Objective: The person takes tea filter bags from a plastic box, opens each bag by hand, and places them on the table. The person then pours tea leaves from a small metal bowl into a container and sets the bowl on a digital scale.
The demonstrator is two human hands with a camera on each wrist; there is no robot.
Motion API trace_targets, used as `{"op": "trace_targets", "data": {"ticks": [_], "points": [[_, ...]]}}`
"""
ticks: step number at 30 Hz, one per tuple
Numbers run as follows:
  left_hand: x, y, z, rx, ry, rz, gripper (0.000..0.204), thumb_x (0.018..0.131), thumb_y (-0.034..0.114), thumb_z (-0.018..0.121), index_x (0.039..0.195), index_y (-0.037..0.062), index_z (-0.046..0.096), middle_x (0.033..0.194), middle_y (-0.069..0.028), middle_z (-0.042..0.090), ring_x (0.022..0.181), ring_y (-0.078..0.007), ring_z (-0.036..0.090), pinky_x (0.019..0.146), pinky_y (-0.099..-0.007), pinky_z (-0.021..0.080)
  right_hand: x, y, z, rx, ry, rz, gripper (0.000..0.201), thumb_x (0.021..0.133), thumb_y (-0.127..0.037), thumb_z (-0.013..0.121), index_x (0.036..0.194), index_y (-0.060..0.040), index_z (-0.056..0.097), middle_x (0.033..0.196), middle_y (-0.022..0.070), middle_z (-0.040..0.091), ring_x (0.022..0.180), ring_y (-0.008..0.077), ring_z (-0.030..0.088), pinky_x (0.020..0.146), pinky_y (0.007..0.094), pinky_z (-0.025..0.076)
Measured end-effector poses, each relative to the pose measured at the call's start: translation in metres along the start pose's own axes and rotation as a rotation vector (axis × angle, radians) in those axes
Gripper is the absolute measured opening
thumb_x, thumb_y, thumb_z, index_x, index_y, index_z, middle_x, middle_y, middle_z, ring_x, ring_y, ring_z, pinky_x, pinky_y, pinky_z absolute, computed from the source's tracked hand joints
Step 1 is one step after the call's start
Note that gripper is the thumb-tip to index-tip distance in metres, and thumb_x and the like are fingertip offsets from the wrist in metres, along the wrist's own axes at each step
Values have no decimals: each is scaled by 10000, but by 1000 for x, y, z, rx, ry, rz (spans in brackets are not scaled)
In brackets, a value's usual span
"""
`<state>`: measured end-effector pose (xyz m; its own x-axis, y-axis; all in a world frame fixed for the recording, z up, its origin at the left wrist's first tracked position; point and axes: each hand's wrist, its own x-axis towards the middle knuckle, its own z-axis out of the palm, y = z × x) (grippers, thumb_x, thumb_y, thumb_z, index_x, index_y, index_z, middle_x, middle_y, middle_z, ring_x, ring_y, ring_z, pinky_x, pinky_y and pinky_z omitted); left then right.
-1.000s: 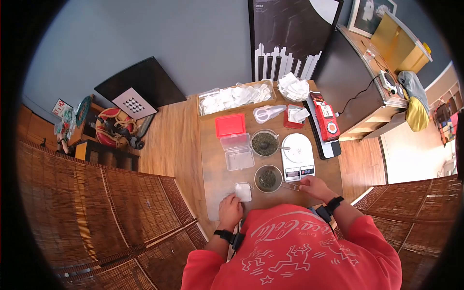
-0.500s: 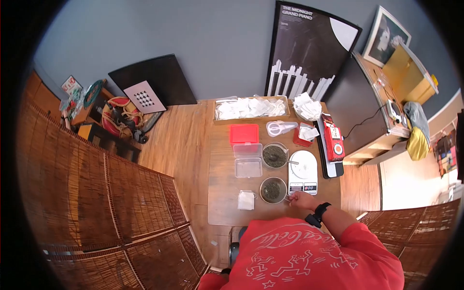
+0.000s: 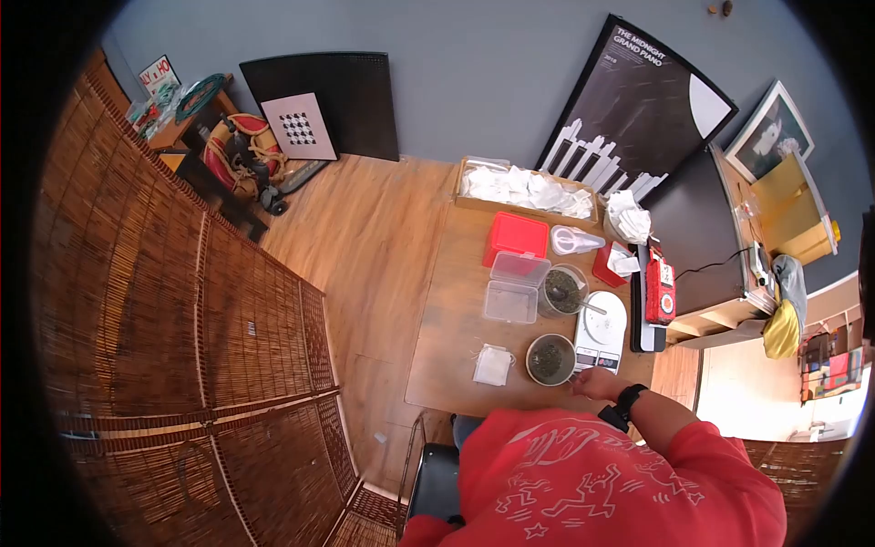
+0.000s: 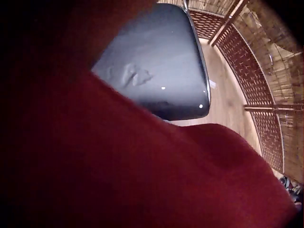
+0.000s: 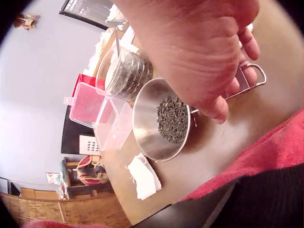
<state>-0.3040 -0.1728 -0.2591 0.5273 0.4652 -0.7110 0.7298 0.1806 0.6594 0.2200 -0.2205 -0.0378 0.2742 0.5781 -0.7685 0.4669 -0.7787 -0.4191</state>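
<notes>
My right hand (image 3: 597, 383) grips the wire handle (image 5: 261, 78) of a metal cup (image 5: 146, 107) near the table's front edge. Thumb and fingers lie around the wire in the right wrist view. Dark dried leaves (image 5: 172, 119) lie in the cup. Left of it rests a small stack of white pouches (image 3: 493, 366) with strings. Behind stands a clear jar (image 5: 105, 76) of similar leaves with a spoon (image 3: 594, 309) in it. My left hand (image 4: 114, 23) is a dark blur in the left wrist view; the head view hides it behind the red shirt.
A white kitchen scale (image 3: 599, 328) stands right of the jar, near my right hand. Around it are an open clear plastic box (image 3: 510, 303), a red box (image 3: 519, 237), scissors (image 3: 574, 240) and a tray (image 3: 467, 202) of white pouches. A black chair (image 4: 161, 61) stands by the table.
My left hand has left the pouch stack and dropped down beside the body, out of the head view. The right hand has stayed at the cup's handle. The head view has shifted.
</notes>
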Motion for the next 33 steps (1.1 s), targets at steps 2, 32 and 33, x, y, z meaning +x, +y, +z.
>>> {"op": "trace_targets", "data": {"ticks": [2, 32, 33], "points": [[-1, -5, -8, -17, 13, -17, 325, 869, 313, 564, 1066, 87, 689, 938, -155, 697, 801, -352, 657, 723, -473, 509, -6, -10, -7, -112, -23, 61, 227, 826, -280, 704, 818, -54, 692, 727, 26, 669, 661, 139, 615, 636, 316, 493], [-38, -64, -63, -265, 144, -224, 343, 871, 316, 562, 1103, 90, 673, 965, -140, 698, 802, -338, 652, 717, -463, 506, -18, -13, -3, 264, -159, 200, 171, 885, -214, 723, 814, -66, 674, 721, -12, 623, 655, 76, 557, 591, 258, 466], [-36, -64, -61, -279, 148, -224, 344, 871, 316, 562, 1105, 90, 672, 966, -139, 698, 802, -338, 652, 716, -463, 505, -17, -12, -3, 259, -157, 198, 171, 885, -214, 723, 814, -66, 674, 721, -12, 623, 655, 76, 557, 591, 258, 466]]}}
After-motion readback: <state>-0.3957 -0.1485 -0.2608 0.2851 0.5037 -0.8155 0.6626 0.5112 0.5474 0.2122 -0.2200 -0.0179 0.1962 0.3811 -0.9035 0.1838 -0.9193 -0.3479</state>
